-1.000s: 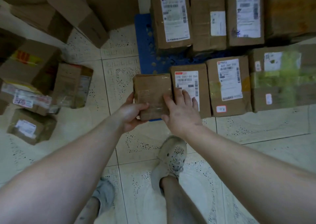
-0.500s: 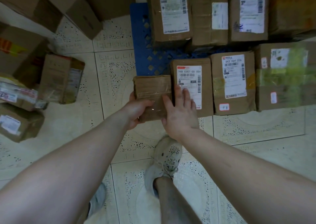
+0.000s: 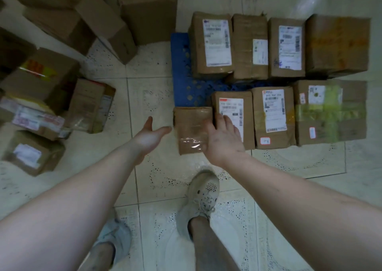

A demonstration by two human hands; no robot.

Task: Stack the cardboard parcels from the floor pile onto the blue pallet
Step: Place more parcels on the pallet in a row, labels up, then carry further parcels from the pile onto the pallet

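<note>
A small taped cardboard parcel (image 3: 191,129) sits at the front left corner of the blue pallet (image 3: 187,89), beside a labelled parcel (image 3: 232,109). My right hand (image 3: 222,138) rests flat over the seam between these two parcels, fingers straight. My left hand (image 3: 149,135) hovers open just left of the small parcel, palm up, touching nothing. Several more parcels fill the pallet in two rows. The floor pile of parcels (image 3: 41,109) lies at the left.
Large brown cartons (image 3: 115,16) stand at the back left. A wide parcel with yellow-green tape (image 3: 330,111) sits at the pallet's right end. Tiled floor (image 3: 144,97) lies between pile and pallet. My two feet in pale shoes (image 3: 201,196) stand near the pallet's front.
My left hand has let go of the small parcel and drawn away to the left, opening. The parcel now sits on the pallet's corner. My right hand stays on top.
</note>
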